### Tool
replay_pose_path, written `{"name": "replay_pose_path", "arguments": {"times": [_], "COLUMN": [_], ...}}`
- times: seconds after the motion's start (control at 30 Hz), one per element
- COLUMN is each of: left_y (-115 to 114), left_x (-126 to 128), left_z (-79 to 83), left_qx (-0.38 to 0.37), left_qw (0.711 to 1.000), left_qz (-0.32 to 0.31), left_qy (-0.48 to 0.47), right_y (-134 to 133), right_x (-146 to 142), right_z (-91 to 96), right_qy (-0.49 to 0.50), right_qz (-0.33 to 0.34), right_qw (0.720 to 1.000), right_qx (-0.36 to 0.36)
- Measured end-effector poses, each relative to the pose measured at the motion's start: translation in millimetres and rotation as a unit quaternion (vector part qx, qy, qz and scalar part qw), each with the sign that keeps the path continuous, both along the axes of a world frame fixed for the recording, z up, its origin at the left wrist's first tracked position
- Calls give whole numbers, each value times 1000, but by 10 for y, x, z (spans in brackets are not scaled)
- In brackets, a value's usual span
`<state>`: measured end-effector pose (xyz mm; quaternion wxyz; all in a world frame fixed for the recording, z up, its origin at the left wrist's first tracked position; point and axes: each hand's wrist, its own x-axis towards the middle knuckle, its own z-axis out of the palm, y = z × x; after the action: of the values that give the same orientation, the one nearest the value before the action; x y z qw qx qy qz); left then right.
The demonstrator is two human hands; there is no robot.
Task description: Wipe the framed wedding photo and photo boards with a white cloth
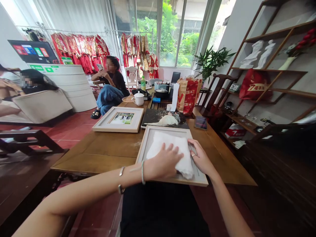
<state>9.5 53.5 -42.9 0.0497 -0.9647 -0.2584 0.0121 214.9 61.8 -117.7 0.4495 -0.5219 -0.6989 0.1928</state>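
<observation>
On the wooden table's near side lies a picture frame [142, 144] with a pale wood rim. A folded white cloth [156, 141] covers most of its inside, so any picture under it is hidden. My left hand [163, 162] lies flat on the cloth with its fingers spread. At the frame's right side, my right hand [201, 158] grips the edge, touching the cloth's border with thumb and fingers. Just beyond lies a dark photo panel [154, 115] showing a white dress. A second framed photo [103, 122] rests to the left.
The wooden table [98, 148] also bears a white lidded cup [139, 98], a red and brown paper bag [190, 97], a small dark card [200, 122] and a green bottle [143, 83]. A seated person [113, 85] holds a phone. Shelves [276, 70] stand at right.
</observation>
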Motion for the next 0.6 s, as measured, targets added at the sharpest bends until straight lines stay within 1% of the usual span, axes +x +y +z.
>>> {"name": "replay_pose_path", "arguments": {"times": [0.07,0.13,0.17,0.23,0.3,0.4,0.53,0.6], "left_y": [-251,-407,-437,-401,-255,88,594,795], "left_x": [-83,-144,-163,-178,-166,-130,-98,-97], "left_z": [42,54,46,6,-49,-125,-179,-183], "left_qx": [-5,10,21,46,69,107,167,161], "left_qw": [1000,999,999,999,997,991,981,980], "left_qz": [-30,-40,-35,-9,32,75,103,117], "left_qy": [-6,-14,-15,-6,16,33,-2,-14], "right_y": [-1,-5,-10,-23,-38,-45,-19,-4], "right_x": [-26,-50,-60,-73,-80,-87,-106,-117], "right_z": [-3,2,8,23,35,40,27,20], "right_qy": [7,8,5,-4,-13,-16,-14,-14], "right_qz": [3,8,7,1,-4,-4,0,0], "right_qw": [1000,1000,1000,1000,1000,1000,1000,1000], "right_qx": [-6,-9,-10,-11,-9,-7,-9,-8]}}
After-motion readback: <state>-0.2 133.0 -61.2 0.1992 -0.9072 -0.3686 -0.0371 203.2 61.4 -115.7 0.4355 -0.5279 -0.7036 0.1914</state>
